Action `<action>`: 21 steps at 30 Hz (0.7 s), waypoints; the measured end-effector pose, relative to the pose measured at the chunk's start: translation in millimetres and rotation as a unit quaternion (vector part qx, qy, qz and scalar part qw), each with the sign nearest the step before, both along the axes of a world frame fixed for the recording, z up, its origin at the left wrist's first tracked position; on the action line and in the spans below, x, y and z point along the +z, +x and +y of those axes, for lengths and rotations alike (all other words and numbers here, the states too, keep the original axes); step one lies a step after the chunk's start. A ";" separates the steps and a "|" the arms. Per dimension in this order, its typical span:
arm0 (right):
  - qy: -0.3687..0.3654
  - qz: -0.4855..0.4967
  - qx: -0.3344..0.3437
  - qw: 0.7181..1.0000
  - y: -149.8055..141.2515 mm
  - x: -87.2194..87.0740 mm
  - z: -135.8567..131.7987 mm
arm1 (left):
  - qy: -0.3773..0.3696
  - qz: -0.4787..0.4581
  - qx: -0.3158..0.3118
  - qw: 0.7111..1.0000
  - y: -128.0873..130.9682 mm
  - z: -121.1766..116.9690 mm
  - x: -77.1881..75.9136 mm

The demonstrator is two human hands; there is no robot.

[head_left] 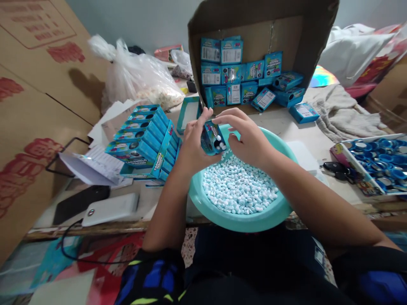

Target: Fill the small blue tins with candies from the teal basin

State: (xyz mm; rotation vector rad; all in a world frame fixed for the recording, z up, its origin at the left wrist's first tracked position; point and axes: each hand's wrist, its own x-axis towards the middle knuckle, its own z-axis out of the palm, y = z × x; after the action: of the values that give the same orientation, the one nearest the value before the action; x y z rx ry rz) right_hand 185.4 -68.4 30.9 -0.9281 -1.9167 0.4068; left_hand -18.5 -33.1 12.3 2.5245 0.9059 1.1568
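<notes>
My left hand (pixel 192 148) is closed around a small blue candy box (pixel 208 140), tilted over the far left edge of a turquoise basin (pixel 237 223). Several white candies (pixel 220 142) show at the box's lower right end. Just right of the box is my right hand (pixel 249 137), its fingers bent and apart, the fingertips close to the box's top; whether they touch it I cannot tell. Pale blue and white candies (pixel 238 184) cover the basin's bottom. Blue candy boxes (pixel 140 140) with round holes stand in rows in a display tray to the left.
Behind the basin, a cardboard carton (pixel 254 29) on its side holds stacked blue boxes. One box (pixel 304 113) lies outside it. At right are a grey cloth (pixel 343 112), keys (pixel 337 168) and a tray of blue-rimmed pieces (pixel 381 156). A white power bank (pixel 111 209) lies front left.
</notes>
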 end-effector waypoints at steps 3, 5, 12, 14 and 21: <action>-0.010 0.006 -0.008 1.000 0.5 -3.2 2.2 | 0.025 -0.014 -0.009 1.000 0.3 0.2 -1.7; -0.024 0.011 -0.012 1.000 0.0 -3.1 1.6 | 0.023 -0.043 -0.035 0.998 0.8 1.5 -4.8; -0.111 0.074 -0.054 0.990 -1.3 1.2 3.7 | -0.198 -0.149 -0.072 0.966 3.3 8.5 -16.0; -0.129 0.098 -0.045 0.986 -1.2 2.2 5.6 | -0.240 -0.164 -0.049 0.955 3.6 10.7 -17.5; -0.219 0.150 -0.029 0.964 -1.5 5.4 2.5 | -0.388 -0.166 -0.054 0.905 4.8 14.9 -16.5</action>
State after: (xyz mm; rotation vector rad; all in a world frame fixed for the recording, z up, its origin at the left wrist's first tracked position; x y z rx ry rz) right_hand 184.0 -65.9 36.3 -1.1295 -1.5442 0.9091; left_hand -13.7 -18.2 -4.2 1.6542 0.8860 0.9002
